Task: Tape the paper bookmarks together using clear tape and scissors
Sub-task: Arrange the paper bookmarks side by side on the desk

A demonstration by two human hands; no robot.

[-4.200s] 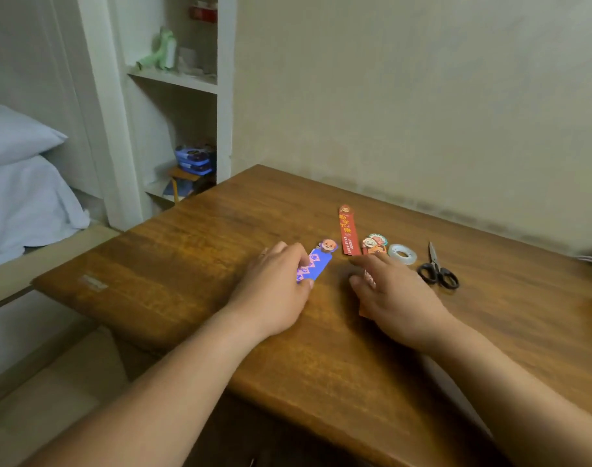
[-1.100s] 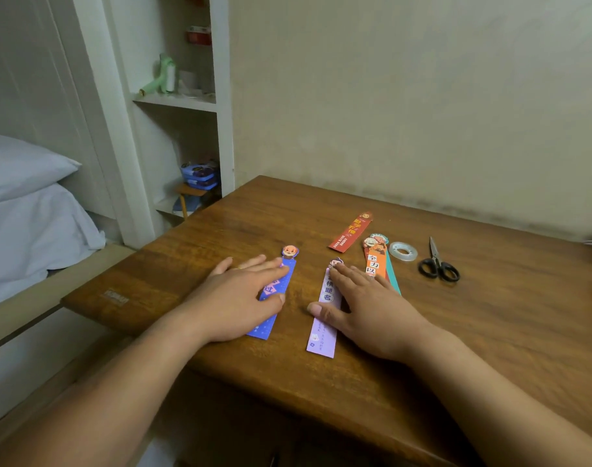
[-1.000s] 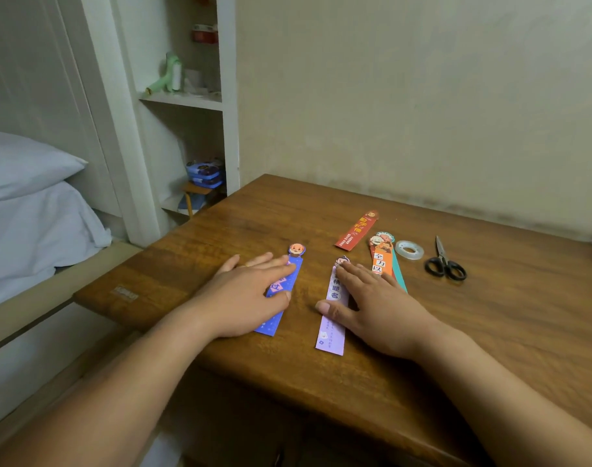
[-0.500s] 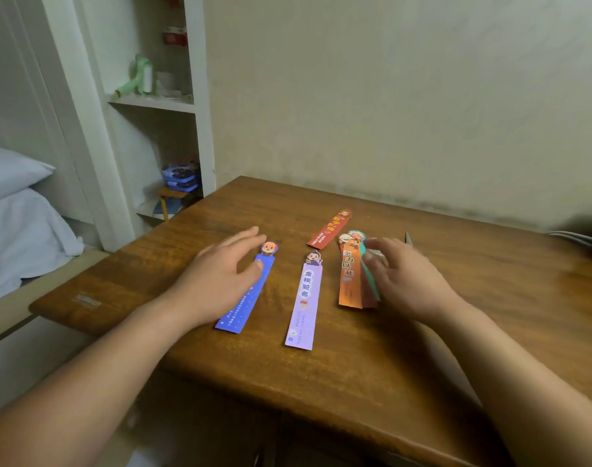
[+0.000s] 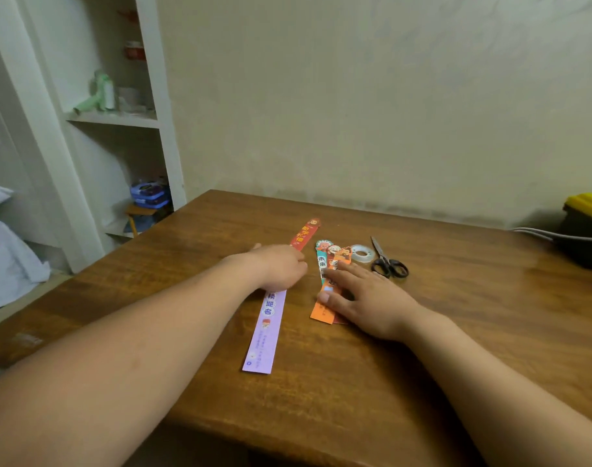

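Observation:
A purple bookmark (image 5: 266, 335) lies lengthwise on the wooden table (image 5: 463, 335). My left hand (image 5: 281, 267) reaches over its top end, palm down, with its fingertips at the near end of a red bookmark (image 5: 304, 233). My right hand (image 5: 365, 298) rests flat on an overlapping stack of an orange bookmark (image 5: 323, 310) and a teal bookmark (image 5: 321, 261), fingers straight. Just beyond that hand sit a roll of clear tape (image 5: 362, 254) and black scissors (image 5: 387, 262). The blue bookmark is out of sight behind my left forearm.
A black box with a yellow lid (image 5: 587, 230) stands at the table's far right, with a grey cable (image 5: 537, 234) beside it. The wall runs along the table's back edge. White shelves (image 5: 116, 119) and a bed (image 5: 8, 261) lie to the left.
My left hand left the blue bookmark and crossed right, over the purple bookmark's top toward the red one. My right hand came down flat on the orange and teal stack. The view shifted right.

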